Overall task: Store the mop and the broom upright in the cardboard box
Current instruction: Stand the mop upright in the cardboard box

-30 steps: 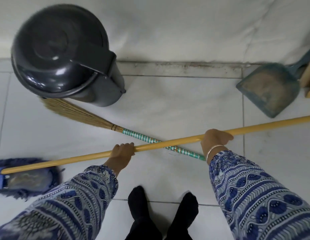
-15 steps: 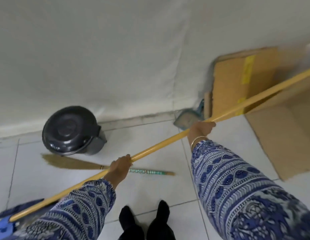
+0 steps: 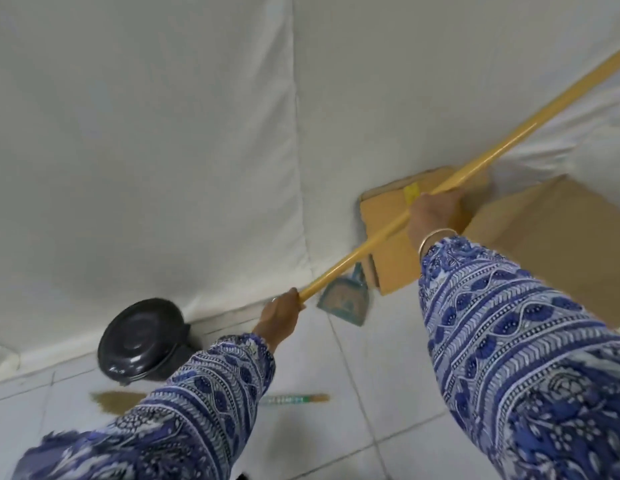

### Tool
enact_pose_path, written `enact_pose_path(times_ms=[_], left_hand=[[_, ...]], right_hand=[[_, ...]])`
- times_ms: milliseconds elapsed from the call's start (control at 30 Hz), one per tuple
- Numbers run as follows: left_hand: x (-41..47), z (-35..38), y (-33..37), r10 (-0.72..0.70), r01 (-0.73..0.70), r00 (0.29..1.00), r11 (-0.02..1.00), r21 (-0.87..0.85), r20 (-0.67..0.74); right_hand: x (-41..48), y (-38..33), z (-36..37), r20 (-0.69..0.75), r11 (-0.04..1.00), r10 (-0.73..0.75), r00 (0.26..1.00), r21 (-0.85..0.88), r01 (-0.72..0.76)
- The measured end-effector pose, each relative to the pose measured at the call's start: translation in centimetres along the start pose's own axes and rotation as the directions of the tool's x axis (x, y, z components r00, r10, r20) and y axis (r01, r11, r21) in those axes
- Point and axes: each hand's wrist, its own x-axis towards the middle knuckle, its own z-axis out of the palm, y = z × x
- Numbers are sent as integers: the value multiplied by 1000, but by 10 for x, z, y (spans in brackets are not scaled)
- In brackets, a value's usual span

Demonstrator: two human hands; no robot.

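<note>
Both my hands grip the yellow mop handle [image 3: 364, 251], which slants steeply from lower left up to the top right corner. My left hand [image 3: 280, 313] holds it low, my right hand [image 3: 431, 213] higher, just in front of the cardboard box [image 3: 558, 244] at the right. The mop head is hidden below my left sleeve. The grass broom [image 3: 114, 399] lies flat on the tiled floor near my feet, its green-taped handle [image 3: 291, 398] pointing right and its middle covered by my left arm.
A black lidded bin [image 3: 142, 337] stands against the white wall at the left. A blue dustpan [image 3: 343, 299] leans by the box's left flap [image 3: 388, 220]. White cloth [image 3: 578, 147] hangs behind the box. White tiles lie in front.
The mop handle has swung from near level to steeply tilted, its right end rising. Both hands lifted with it and moved toward the box. My view turned up and right.
</note>
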Motion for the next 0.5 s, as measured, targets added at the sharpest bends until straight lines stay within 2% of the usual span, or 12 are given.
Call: enact_pose_path(times_ms=[67,167,233,400,500], left_hand=[[-2,5,50,22,-22,999,1000,1,-34],[1,17,126,45,-52,996,995,-85,-77],[3,29,175,83,-94,992,989,-115,-90],[28,69,285,84,-120,989,940,-318,-124],[49,88,339,163,-190,978,952,-238,-126]], right_hand=[[16,-32,-49,-25,997,-73,997,8,73],[40,-72,-111,-82,984,-179,980,-10,179],[64,-95,-146,-96,973,-224,970,36,229],[134,-148,-218,-147,944,-318,937,48,328],[173,-171,-245,-160,925,-366,917,45,377]])
